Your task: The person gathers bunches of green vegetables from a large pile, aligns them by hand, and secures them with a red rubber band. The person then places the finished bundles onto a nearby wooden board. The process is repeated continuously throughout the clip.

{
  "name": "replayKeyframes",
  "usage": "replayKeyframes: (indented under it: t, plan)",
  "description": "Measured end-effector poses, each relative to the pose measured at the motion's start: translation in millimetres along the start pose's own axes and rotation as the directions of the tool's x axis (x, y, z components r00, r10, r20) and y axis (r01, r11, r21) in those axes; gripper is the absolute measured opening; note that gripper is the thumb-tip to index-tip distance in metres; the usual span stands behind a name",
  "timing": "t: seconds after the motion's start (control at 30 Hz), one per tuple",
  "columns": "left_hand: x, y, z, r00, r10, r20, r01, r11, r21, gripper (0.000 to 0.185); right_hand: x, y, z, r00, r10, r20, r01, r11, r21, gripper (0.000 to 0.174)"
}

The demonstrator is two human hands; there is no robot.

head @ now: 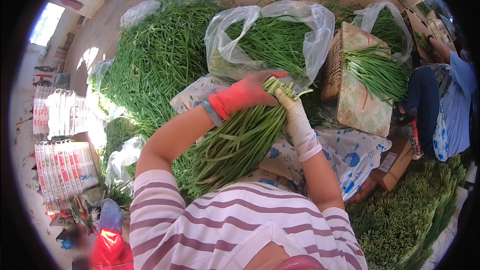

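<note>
A thick bunch of garlic chives point(240, 138) hangs between my hands, its pale cut ends up and its long leaves drooping towards my lap. My left hand point(249, 92), in a red glove, grips the bunch just below the stem ends. On the other side, my right hand point(294, 114), in a whitish glove, holds the same stems with its thumb near the cut ends. Under the bunch, a plastic apron with blue prints point(337, 150) covers my lap. Straight ahead, an open clear plastic bag point(318, 41) holds more green chives.
A big heap of loose chives point(150, 60) lies at left. To the right, a board point(360, 108) on a wicker basket point(333, 63) carries a small bunch point(375, 67). Stacked bundles point(405, 213) stand at lower right, near a cardboard box point(393, 165). People point(457, 108) sit on both sides.
</note>
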State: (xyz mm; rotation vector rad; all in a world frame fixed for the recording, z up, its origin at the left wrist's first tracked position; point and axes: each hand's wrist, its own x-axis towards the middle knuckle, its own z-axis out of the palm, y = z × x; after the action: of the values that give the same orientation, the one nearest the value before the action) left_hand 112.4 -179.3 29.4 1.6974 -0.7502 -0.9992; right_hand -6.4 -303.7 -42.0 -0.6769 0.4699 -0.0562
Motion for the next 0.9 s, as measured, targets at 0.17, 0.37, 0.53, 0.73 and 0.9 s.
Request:
replayKeyframes:
  t: [0.17, 0.37, 0.53, 0.73, 0.9]
  plan:
    - [-8.0, 3.3, -18.0, 0.964, -0.076, -0.254, 0.033, 0.985, -0.167, 0.055, -14.0, -20.6, -3.0, 0.996, -0.093, -0.016, 0.093, 0.996, -0.014, 0.015]
    - [-67.2, 12.6, -154.4, 0.505, 0.208, -0.838, -0.427, 0.903, -0.034, 0.045, -66.6, -135.3, 25.5, 0.879, -0.477, -0.019, 0.459, 0.855, -0.241, 0.034]
    - [-148.1, 138.2, -199.5, -0.444, 0.636, -0.631, -0.46, 0.443, 0.769, 0.06, -81.0, -251.1, 47.0, 0.288, -0.932, 0.221, 0.919, 0.204, -0.336, 0.038]
    - [-209.6, 220.3, -184.1, 0.352, 0.845, -0.403, -0.132, 0.471, 0.872, 0.049, -35.8, -199.1, 109.4, -0.101, -0.913, 0.395, 0.974, -0.171, -0.146, 0.032]
    - [-217.8, 233.6, -198.2, 0.759, 0.54, -0.363, 0.012, 0.546, 0.838, 0.059, -24.1, -137.9, 156.6, 0.413, -0.778, 0.474, 0.804, 0.556, 0.212, 0.028]
